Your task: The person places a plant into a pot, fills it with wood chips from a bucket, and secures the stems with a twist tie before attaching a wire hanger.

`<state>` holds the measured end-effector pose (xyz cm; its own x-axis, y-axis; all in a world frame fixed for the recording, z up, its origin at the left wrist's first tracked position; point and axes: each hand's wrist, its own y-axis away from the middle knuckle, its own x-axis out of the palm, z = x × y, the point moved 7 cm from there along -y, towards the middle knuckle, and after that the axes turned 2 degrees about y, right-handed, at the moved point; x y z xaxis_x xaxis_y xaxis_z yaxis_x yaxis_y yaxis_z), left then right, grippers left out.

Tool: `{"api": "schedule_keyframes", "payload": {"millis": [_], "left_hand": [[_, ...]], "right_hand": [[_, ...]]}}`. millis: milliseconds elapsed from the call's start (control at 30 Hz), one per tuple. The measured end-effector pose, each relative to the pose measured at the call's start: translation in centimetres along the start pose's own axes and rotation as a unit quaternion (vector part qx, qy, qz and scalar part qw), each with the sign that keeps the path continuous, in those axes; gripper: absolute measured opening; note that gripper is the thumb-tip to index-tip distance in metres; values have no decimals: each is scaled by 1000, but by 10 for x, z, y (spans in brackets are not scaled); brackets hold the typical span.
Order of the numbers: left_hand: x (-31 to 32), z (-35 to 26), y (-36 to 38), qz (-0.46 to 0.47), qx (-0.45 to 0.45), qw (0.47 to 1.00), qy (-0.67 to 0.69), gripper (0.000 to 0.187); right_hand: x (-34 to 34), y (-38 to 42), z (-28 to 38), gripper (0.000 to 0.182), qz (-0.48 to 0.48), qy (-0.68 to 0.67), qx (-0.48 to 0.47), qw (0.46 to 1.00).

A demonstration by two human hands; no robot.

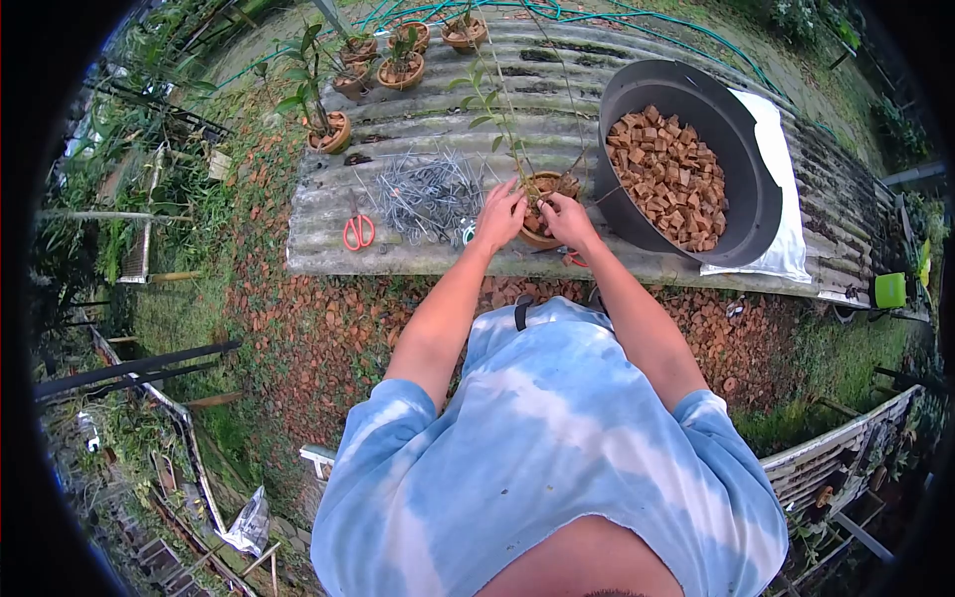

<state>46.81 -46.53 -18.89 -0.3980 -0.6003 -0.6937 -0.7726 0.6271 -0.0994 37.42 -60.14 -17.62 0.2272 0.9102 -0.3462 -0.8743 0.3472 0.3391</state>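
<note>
A clay pot (538, 240) with a leafy plant (489, 111) stands near the front edge of the corrugated table. My left hand (502, 215) is at the pot's left side, its fingers bent close together near the plant's base. On the right side of the pot, my right hand (567, 220) has its thumb and fingers pinched over the potting pieces. What either hand holds is too small to make out. Left of my left hand lies a heap of metal wires (428, 195), with red-handled scissors (358, 231) beside it. Another red handle (575, 259) shows under my right wrist.
A large black tub (741, 179) of brown chunks (668, 174) stands at the right, on a white sack (786, 199). Several potted plants, one in a clay pot (331, 133), stand at the back left. A green hose (597, 14) runs behind the corrugated table (398, 261).
</note>
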Motion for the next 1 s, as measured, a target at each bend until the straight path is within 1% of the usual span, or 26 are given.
{"api": "schedule_keyframes", "payload": {"millis": [67, 167, 267, 367, 400, 467, 500, 567, 600, 700, 800, 900, 1000], "left_hand": [[0, -3, 2, -32, -14, 997, 68, 40], [-11, -15, 5, -91, -2, 986, 141, 42], [-8, -21, 5, -69, -63, 963, 253, 43], [-2, -21, -4, -15, -174, 938, 299, 38], [-2, -19, -7, -44, -142, 946, 288, 36], [-4, -17, -10, -100, -75, 956, 264, 32], [-6, -19, -8, -91, -89, 961, 246, 29], [0, -7, -11, -110, -60, 964, 234, 28], [-3, -11, -9, -119, -47, 965, 227, 27], [-3, -14, -3, -97, -96, 962, 238, 26], [-1, -14, -3, -121, -79, 953, 266, 24], [2, -10, -1, -106, -93, 951, 276, 23], [5, -9, -1, -109, -93, 944, 297, 23]], "right_hand": [[0, 0, 2, 30, 1, 1, -7, 1000], [1, -2, -2, 33, -3, -1, -2, 1000], [1, -7, -9, 35, -3, 13, -1, 1000], [1, -4, -2, 38, 3, 34, -9, 999], [0, -2, -2, 40, 5, 42, -11, 999], [-2, 2, -1, 41, -23, 35, -35, 999], [-3, 6, 2, 42, -37, 31, -48, 998], [-8, 14, 6, 43, -51, 42, -79, 995], [-11, 21, 10, 43, -57, 47, -94, 993], [-18, 36, 16, 39, -54, -10, -122, 991], [-26, 45, 6, 30, -57, -40, -146, 987], [-39, 52, -30, 28, -117, -61, -44, 990], [-50, 64, -45, 34, -268, 16, -15, 963]]}}
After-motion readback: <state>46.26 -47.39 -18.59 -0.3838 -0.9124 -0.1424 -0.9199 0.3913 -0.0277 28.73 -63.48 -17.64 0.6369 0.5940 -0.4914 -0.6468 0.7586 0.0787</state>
